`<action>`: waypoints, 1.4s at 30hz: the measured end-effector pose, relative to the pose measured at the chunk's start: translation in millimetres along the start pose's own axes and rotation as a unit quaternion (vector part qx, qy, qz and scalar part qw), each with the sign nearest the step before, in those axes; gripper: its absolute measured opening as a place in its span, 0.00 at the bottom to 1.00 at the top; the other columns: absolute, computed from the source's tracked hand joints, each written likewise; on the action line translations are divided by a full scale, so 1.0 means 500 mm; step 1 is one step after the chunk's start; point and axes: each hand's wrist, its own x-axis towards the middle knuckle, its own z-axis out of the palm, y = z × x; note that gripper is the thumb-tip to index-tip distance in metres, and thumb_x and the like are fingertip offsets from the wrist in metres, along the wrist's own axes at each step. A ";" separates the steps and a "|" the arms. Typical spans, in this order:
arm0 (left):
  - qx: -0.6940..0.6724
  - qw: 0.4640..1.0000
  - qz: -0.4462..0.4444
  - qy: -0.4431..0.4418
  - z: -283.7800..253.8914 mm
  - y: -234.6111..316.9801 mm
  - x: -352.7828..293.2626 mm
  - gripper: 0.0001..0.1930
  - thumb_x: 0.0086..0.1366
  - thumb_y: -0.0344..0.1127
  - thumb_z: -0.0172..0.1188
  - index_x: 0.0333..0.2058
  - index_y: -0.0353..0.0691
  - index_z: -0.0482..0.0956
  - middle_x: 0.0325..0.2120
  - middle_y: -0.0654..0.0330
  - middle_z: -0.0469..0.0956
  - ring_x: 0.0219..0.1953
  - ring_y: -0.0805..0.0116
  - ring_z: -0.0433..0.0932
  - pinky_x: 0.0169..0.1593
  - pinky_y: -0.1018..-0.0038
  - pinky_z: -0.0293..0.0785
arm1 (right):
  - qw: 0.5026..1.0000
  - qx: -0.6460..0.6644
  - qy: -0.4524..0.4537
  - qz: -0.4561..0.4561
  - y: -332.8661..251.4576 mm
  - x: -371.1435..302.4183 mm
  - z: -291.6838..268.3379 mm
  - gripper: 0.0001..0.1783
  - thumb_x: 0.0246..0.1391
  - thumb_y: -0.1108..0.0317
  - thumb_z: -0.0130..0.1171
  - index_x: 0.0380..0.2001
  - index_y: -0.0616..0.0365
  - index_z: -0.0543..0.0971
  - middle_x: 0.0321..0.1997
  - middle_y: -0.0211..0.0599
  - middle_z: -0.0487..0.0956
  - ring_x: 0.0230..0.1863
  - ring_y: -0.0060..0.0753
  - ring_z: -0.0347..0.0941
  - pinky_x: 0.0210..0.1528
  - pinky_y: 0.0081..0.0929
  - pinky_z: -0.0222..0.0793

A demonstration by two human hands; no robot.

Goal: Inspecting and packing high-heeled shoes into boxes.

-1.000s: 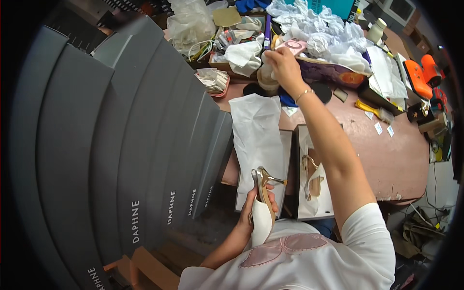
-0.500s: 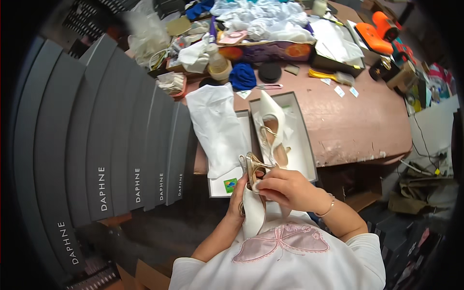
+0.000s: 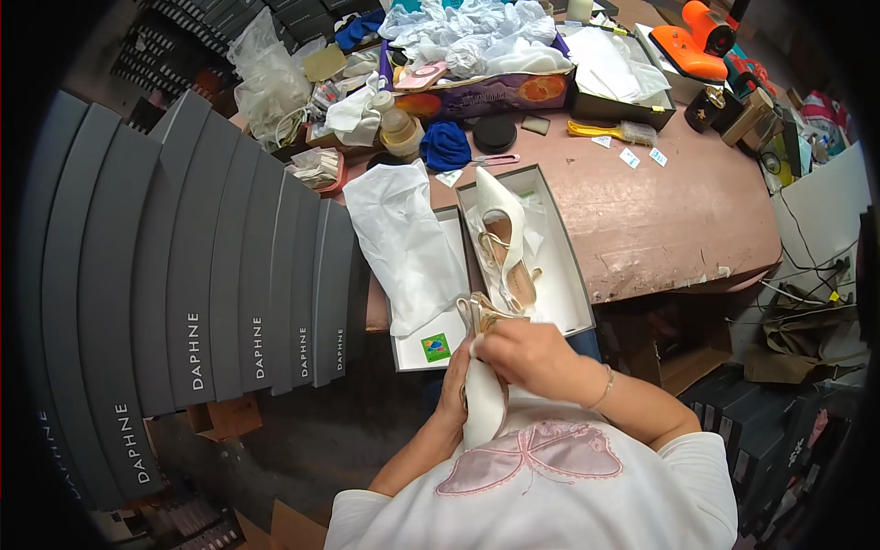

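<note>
A white pointed shoe (image 3: 486,417) with gold straps is held upright against my shirt, its toe downward. My left hand (image 3: 453,396) is closed around its side. Over the shoe's strap end, my right hand (image 3: 536,359) is closed in a pinch. A bit of white shows at those fingertips, but what it is I cannot make out. Just beyond my hands, the matching white shoe (image 3: 500,190) lies in a grey-edged shoe box (image 3: 566,284). Left of it, white tissue paper (image 3: 390,238) drapes over the other box half (image 3: 403,356), where a green sticker (image 3: 435,347) shows.
Tall stacks of grey shoe boxes (image 3: 174,275) rise at my left. Across the pink table (image 3: 678,220) are a blue cloth (image 3: 446,147), a black round tin (image 3: 495,134), a yellow-handled brush (image 3: 614,132), a bottle (image 3: 396,124) and a carton (image 3: 486,96) of crumpled white paper.
My right hand has turned further over the shoe, its fingers now nearer the strap end. The left hand keeps its hold. The whole view has shifted slightly.
</note>
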 end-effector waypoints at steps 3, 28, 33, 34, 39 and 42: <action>-0.010 0.999 -0.009 0.039 0.014 -0.003 0.000 0.28 0.72 0.57 0.35 0.44 0.35 0.73 0.27 0.57 0.76 0.29 0.72 0.75 0.32 0.79 0.70 | 0.998 -0.046 -0.010 -0.032 0.008 -0.004 0.001 0.12 0.41 0.71 0.62 0.33 0.54 0.78 0.31 0.30 0.76 0.30 0.33 0.75 0.32 0.30 0.71; -0.086 0.995 -0.055 0.002 -0.027 -0.006 -0.014 0.26 0.72 0.56 0.35 0.44 0.36 0.70 0.25 0.56 0.74 0.29 0.65 0.74 0.37 0.71 0.71 | 0.990 -0.092 -0.054 -0.093 0.018 0.017 0.017 0.10 0.39 0.64 0.58 0.29 0.50 0.75 0.28 0.25 0.71 0.32 0.27 0.69 0.40 0.31 0.57; -0.079 0.991 -0.081 -0.068 -0.052 -0.013 -0.002 0.25 0.72 0.55 0.38 0.47 0.35 0.68 0.27 0.56 0.73 0.30 0.63 0.76 0.37 0.70 0.73 | 0.991 -0.122 0.027 -0.052 0.065 0.066 0.007 0.12 0.39 0.68 0.64 0.32 0.50 0.77 0.29 0.27 0.72 0.35 0.30 0.70 0.39 0.30 0.56; -0.073 0.992 -0.075 -0.074 -0.040 0.004 -0.004 0.25 0.72 0.55 0.39 0.48 0.35 0.68 0.27 0.56 0.73 0.30 0.63 0.76 0.37 0.69 0.73 | 0.995 -0.079 0.060 -0.033 0.066 0.071 0.001 0.11 0.41 0.70 0.63 0.32 0.50 0.77 0.30 0.27 0.73 0.35 0.31 0.70 0.40 0.30 0.56; -0.126 0.988 -0.074 -0.051 -0.024 0.010 -0.004 0.26 0.72 0.56 0.39 0.48 0.36 0.70 0.26 0.57 0.73 0.28 0.62 0.76 0.37 0.67 0.73 | 0.993 0.042 0.092 0.056 0.060 0.056 -0.042 0.05 0.50 0.72 0.60 0.33 0.53 0.77 0.28 0.30 0.74 0.32 0.34 0.71 0.41 0.31 0.56; -0.084 0.992 -0.066 -0.071 -0.057 -0.011 0.008 0.27 0.71 0.57 0.39 0.50 0.37 0.69 0.29 0.57 0.74 0.28 0.64 0.75 0.36 0.68 0.73 | 0.996 0.077 -0.020 0.045 0.028 0.037 -0.054 0.06 0.50 0.72 0.61 0.33 0.54 0.77 0.28 0.30 0.75 0.33 0.33 0.72 0.41 0.30 0.57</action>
